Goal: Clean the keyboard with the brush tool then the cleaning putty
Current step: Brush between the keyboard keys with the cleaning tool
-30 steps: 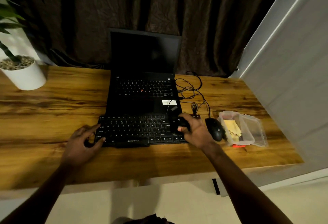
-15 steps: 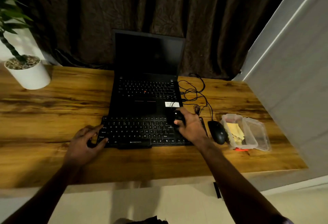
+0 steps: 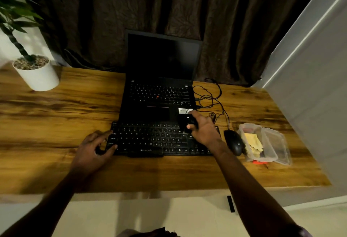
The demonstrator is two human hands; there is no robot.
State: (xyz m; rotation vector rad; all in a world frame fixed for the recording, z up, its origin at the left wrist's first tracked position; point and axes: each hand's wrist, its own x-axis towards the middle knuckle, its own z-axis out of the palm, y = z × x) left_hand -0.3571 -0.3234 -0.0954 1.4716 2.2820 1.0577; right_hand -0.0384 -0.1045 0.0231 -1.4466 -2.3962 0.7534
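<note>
The black keyboard lies across the near middle of the wooden desk, its far edge just beside the open laptop at its 12 o'clock. The left hand rests at the keyboard's 9 o'clock end; its fingers are spread, with the forefinger tip at the far-left corner and the thumb on the near-left keys. The right hand sits over the keyboard toward 2 o'clock; its thumb and fingers pinch the small black brush tool, whose lower end is down on the keys; the bristles are too dark to make out. A black mouse lies at the keyboard's 3 o'clock, just beside it; further toward 3 o'clock stands a clear plastic container with the yellow cleaning putty inside. Loose black cables curl at 1 o'clock; a white plant pot stands well apart at 10 o'clock.
</note>
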